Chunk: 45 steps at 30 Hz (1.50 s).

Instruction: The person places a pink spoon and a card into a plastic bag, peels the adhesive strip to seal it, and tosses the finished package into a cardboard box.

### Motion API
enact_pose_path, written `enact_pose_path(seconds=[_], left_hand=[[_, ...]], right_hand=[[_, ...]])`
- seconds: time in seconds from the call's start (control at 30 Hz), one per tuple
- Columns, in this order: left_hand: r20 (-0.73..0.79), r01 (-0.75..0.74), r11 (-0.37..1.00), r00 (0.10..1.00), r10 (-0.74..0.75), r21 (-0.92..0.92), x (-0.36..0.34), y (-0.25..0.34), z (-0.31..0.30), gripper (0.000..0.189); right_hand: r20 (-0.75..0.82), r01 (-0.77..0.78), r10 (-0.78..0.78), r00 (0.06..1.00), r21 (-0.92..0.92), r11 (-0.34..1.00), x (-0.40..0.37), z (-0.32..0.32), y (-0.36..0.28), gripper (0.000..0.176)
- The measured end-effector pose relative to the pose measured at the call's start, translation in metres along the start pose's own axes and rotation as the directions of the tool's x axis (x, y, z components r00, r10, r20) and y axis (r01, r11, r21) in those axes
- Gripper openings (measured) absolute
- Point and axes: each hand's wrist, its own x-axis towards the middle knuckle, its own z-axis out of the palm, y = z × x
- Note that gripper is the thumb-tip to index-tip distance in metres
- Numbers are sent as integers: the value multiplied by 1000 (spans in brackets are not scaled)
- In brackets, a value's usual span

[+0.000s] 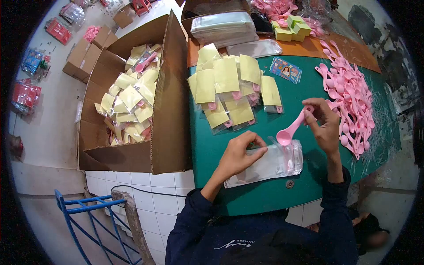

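My right hand (323, 126) pinches a pink measuring spoon (290, 131) by its handle end, with the scoop pointing down to the left. The scoop hangs over the mouth of a clear plastic bag (287, 158) on top of a flat stack of bags (251, 175). My left hand (241, 153) is at the left of that mouth, thumb and forefinger closed at the bag's lifted edge. The exact contact of the fingertips is hard to see.
Loose pink spoons (349, 97) form a pile on the right of the green table (207, 163). Packed bags with yellow cards (226, 75) lie at the back left, beside printed cards (285, 70). A cardboard box (170, 101) of filled packs stands left. More bags (223, 26) are stacked behind.
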Motion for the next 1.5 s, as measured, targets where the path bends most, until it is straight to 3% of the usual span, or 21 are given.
enact_pose_path(seconds=[0.03, 0.1, 0.2, 0.5, 0.57, 0.67, 0.77, 1.07, 1.1, 1.2, 1.27, 1.3, 1.37, 1.4, 1.47, 1.5], left_hand=[[16, 50, 991, 999, -49, -122, 0, -2, -1, 12], [61, 149, 922, 989, -136, -357, 0, -9, -2, 13], [115, 243, 822, 970, -214, -514, 0, -6, -7, 18], [41, 311, 763, 935, -352, -567, 1, 5, -11, 33], [36, 298, 770, 941, -338, -564, 1, 2, -11, 35], [40, 297, 760, 941, -337, -578, 1, 5, -10, 35], [50, 298, 770, 943, -328, -565, 1, 5, -10, 36], [49, 225, 738, 966, -252, -637, 0, 15, -4, 32], [42, 205, 729, 971, -236, -653, 0, 17, -4, 31], [312, 351, 764, 928, -205, -541, -4, 8, -18, 32], [305, 337, 745, 934, -187, -576, -6, 13, -17, 35], [299, 329, 735, 937, -178, -593, -7, 15, -18, 38], [227, 288, 713, 957, -182, -639, -8, 20, -19, 37], [191, 265, 703, 964, -184, -660, -8, 21, -21, 37], [166, 249, 672, 968, -186, -698, -9, 19, -25, 37], [157, 243, 653, 969, -189, -717, -10, 19, -27, 37]], right_hand=[[11, 9, -9, 1000, -49, 999, -1, 3, -1, 19], [-60, 19, -15, 998, 70, 997, -3, 9, -2, 18], [-158, 39, -8, 987, 193, 980, -7, 17, -7, 18], [-135, 46, -16, 991, 219, 975, -12, 27, -15, 19], [-108, 33, -13, 994, 192, 981, -13, 28, -16, 20], [-222, 100, -53, 974, 208, 973, -13, 31, -12, 20], [-198, 78, -35, 980, 214, 974, -13, 29, -16, 20], [122, -100, 81, 989, 163, 982, -15, 39, -21, 20], [104, -101, 82, 991, 194, 976, -15, 40, -21, 20], [85, -104, 85, 993, 252, 962, -15, 40, -23, 17], [120, -113, 86, 989, 243, 963, -14, 40, -24, 12], [202, 28, -61, 977, 161, 987, -10, 40, -26, 10], [387, 328, -314, 867, 32, 944, 1, 39, -30, 13], [530, 355, -335, 779, 68, 932, 4, 39, -32, 26], [571, 193, -422, 704, 417, 888, 28, 40, -8, 27], [549, 218, -387, 741, 349, 912, 50, 34, 11, 27]])
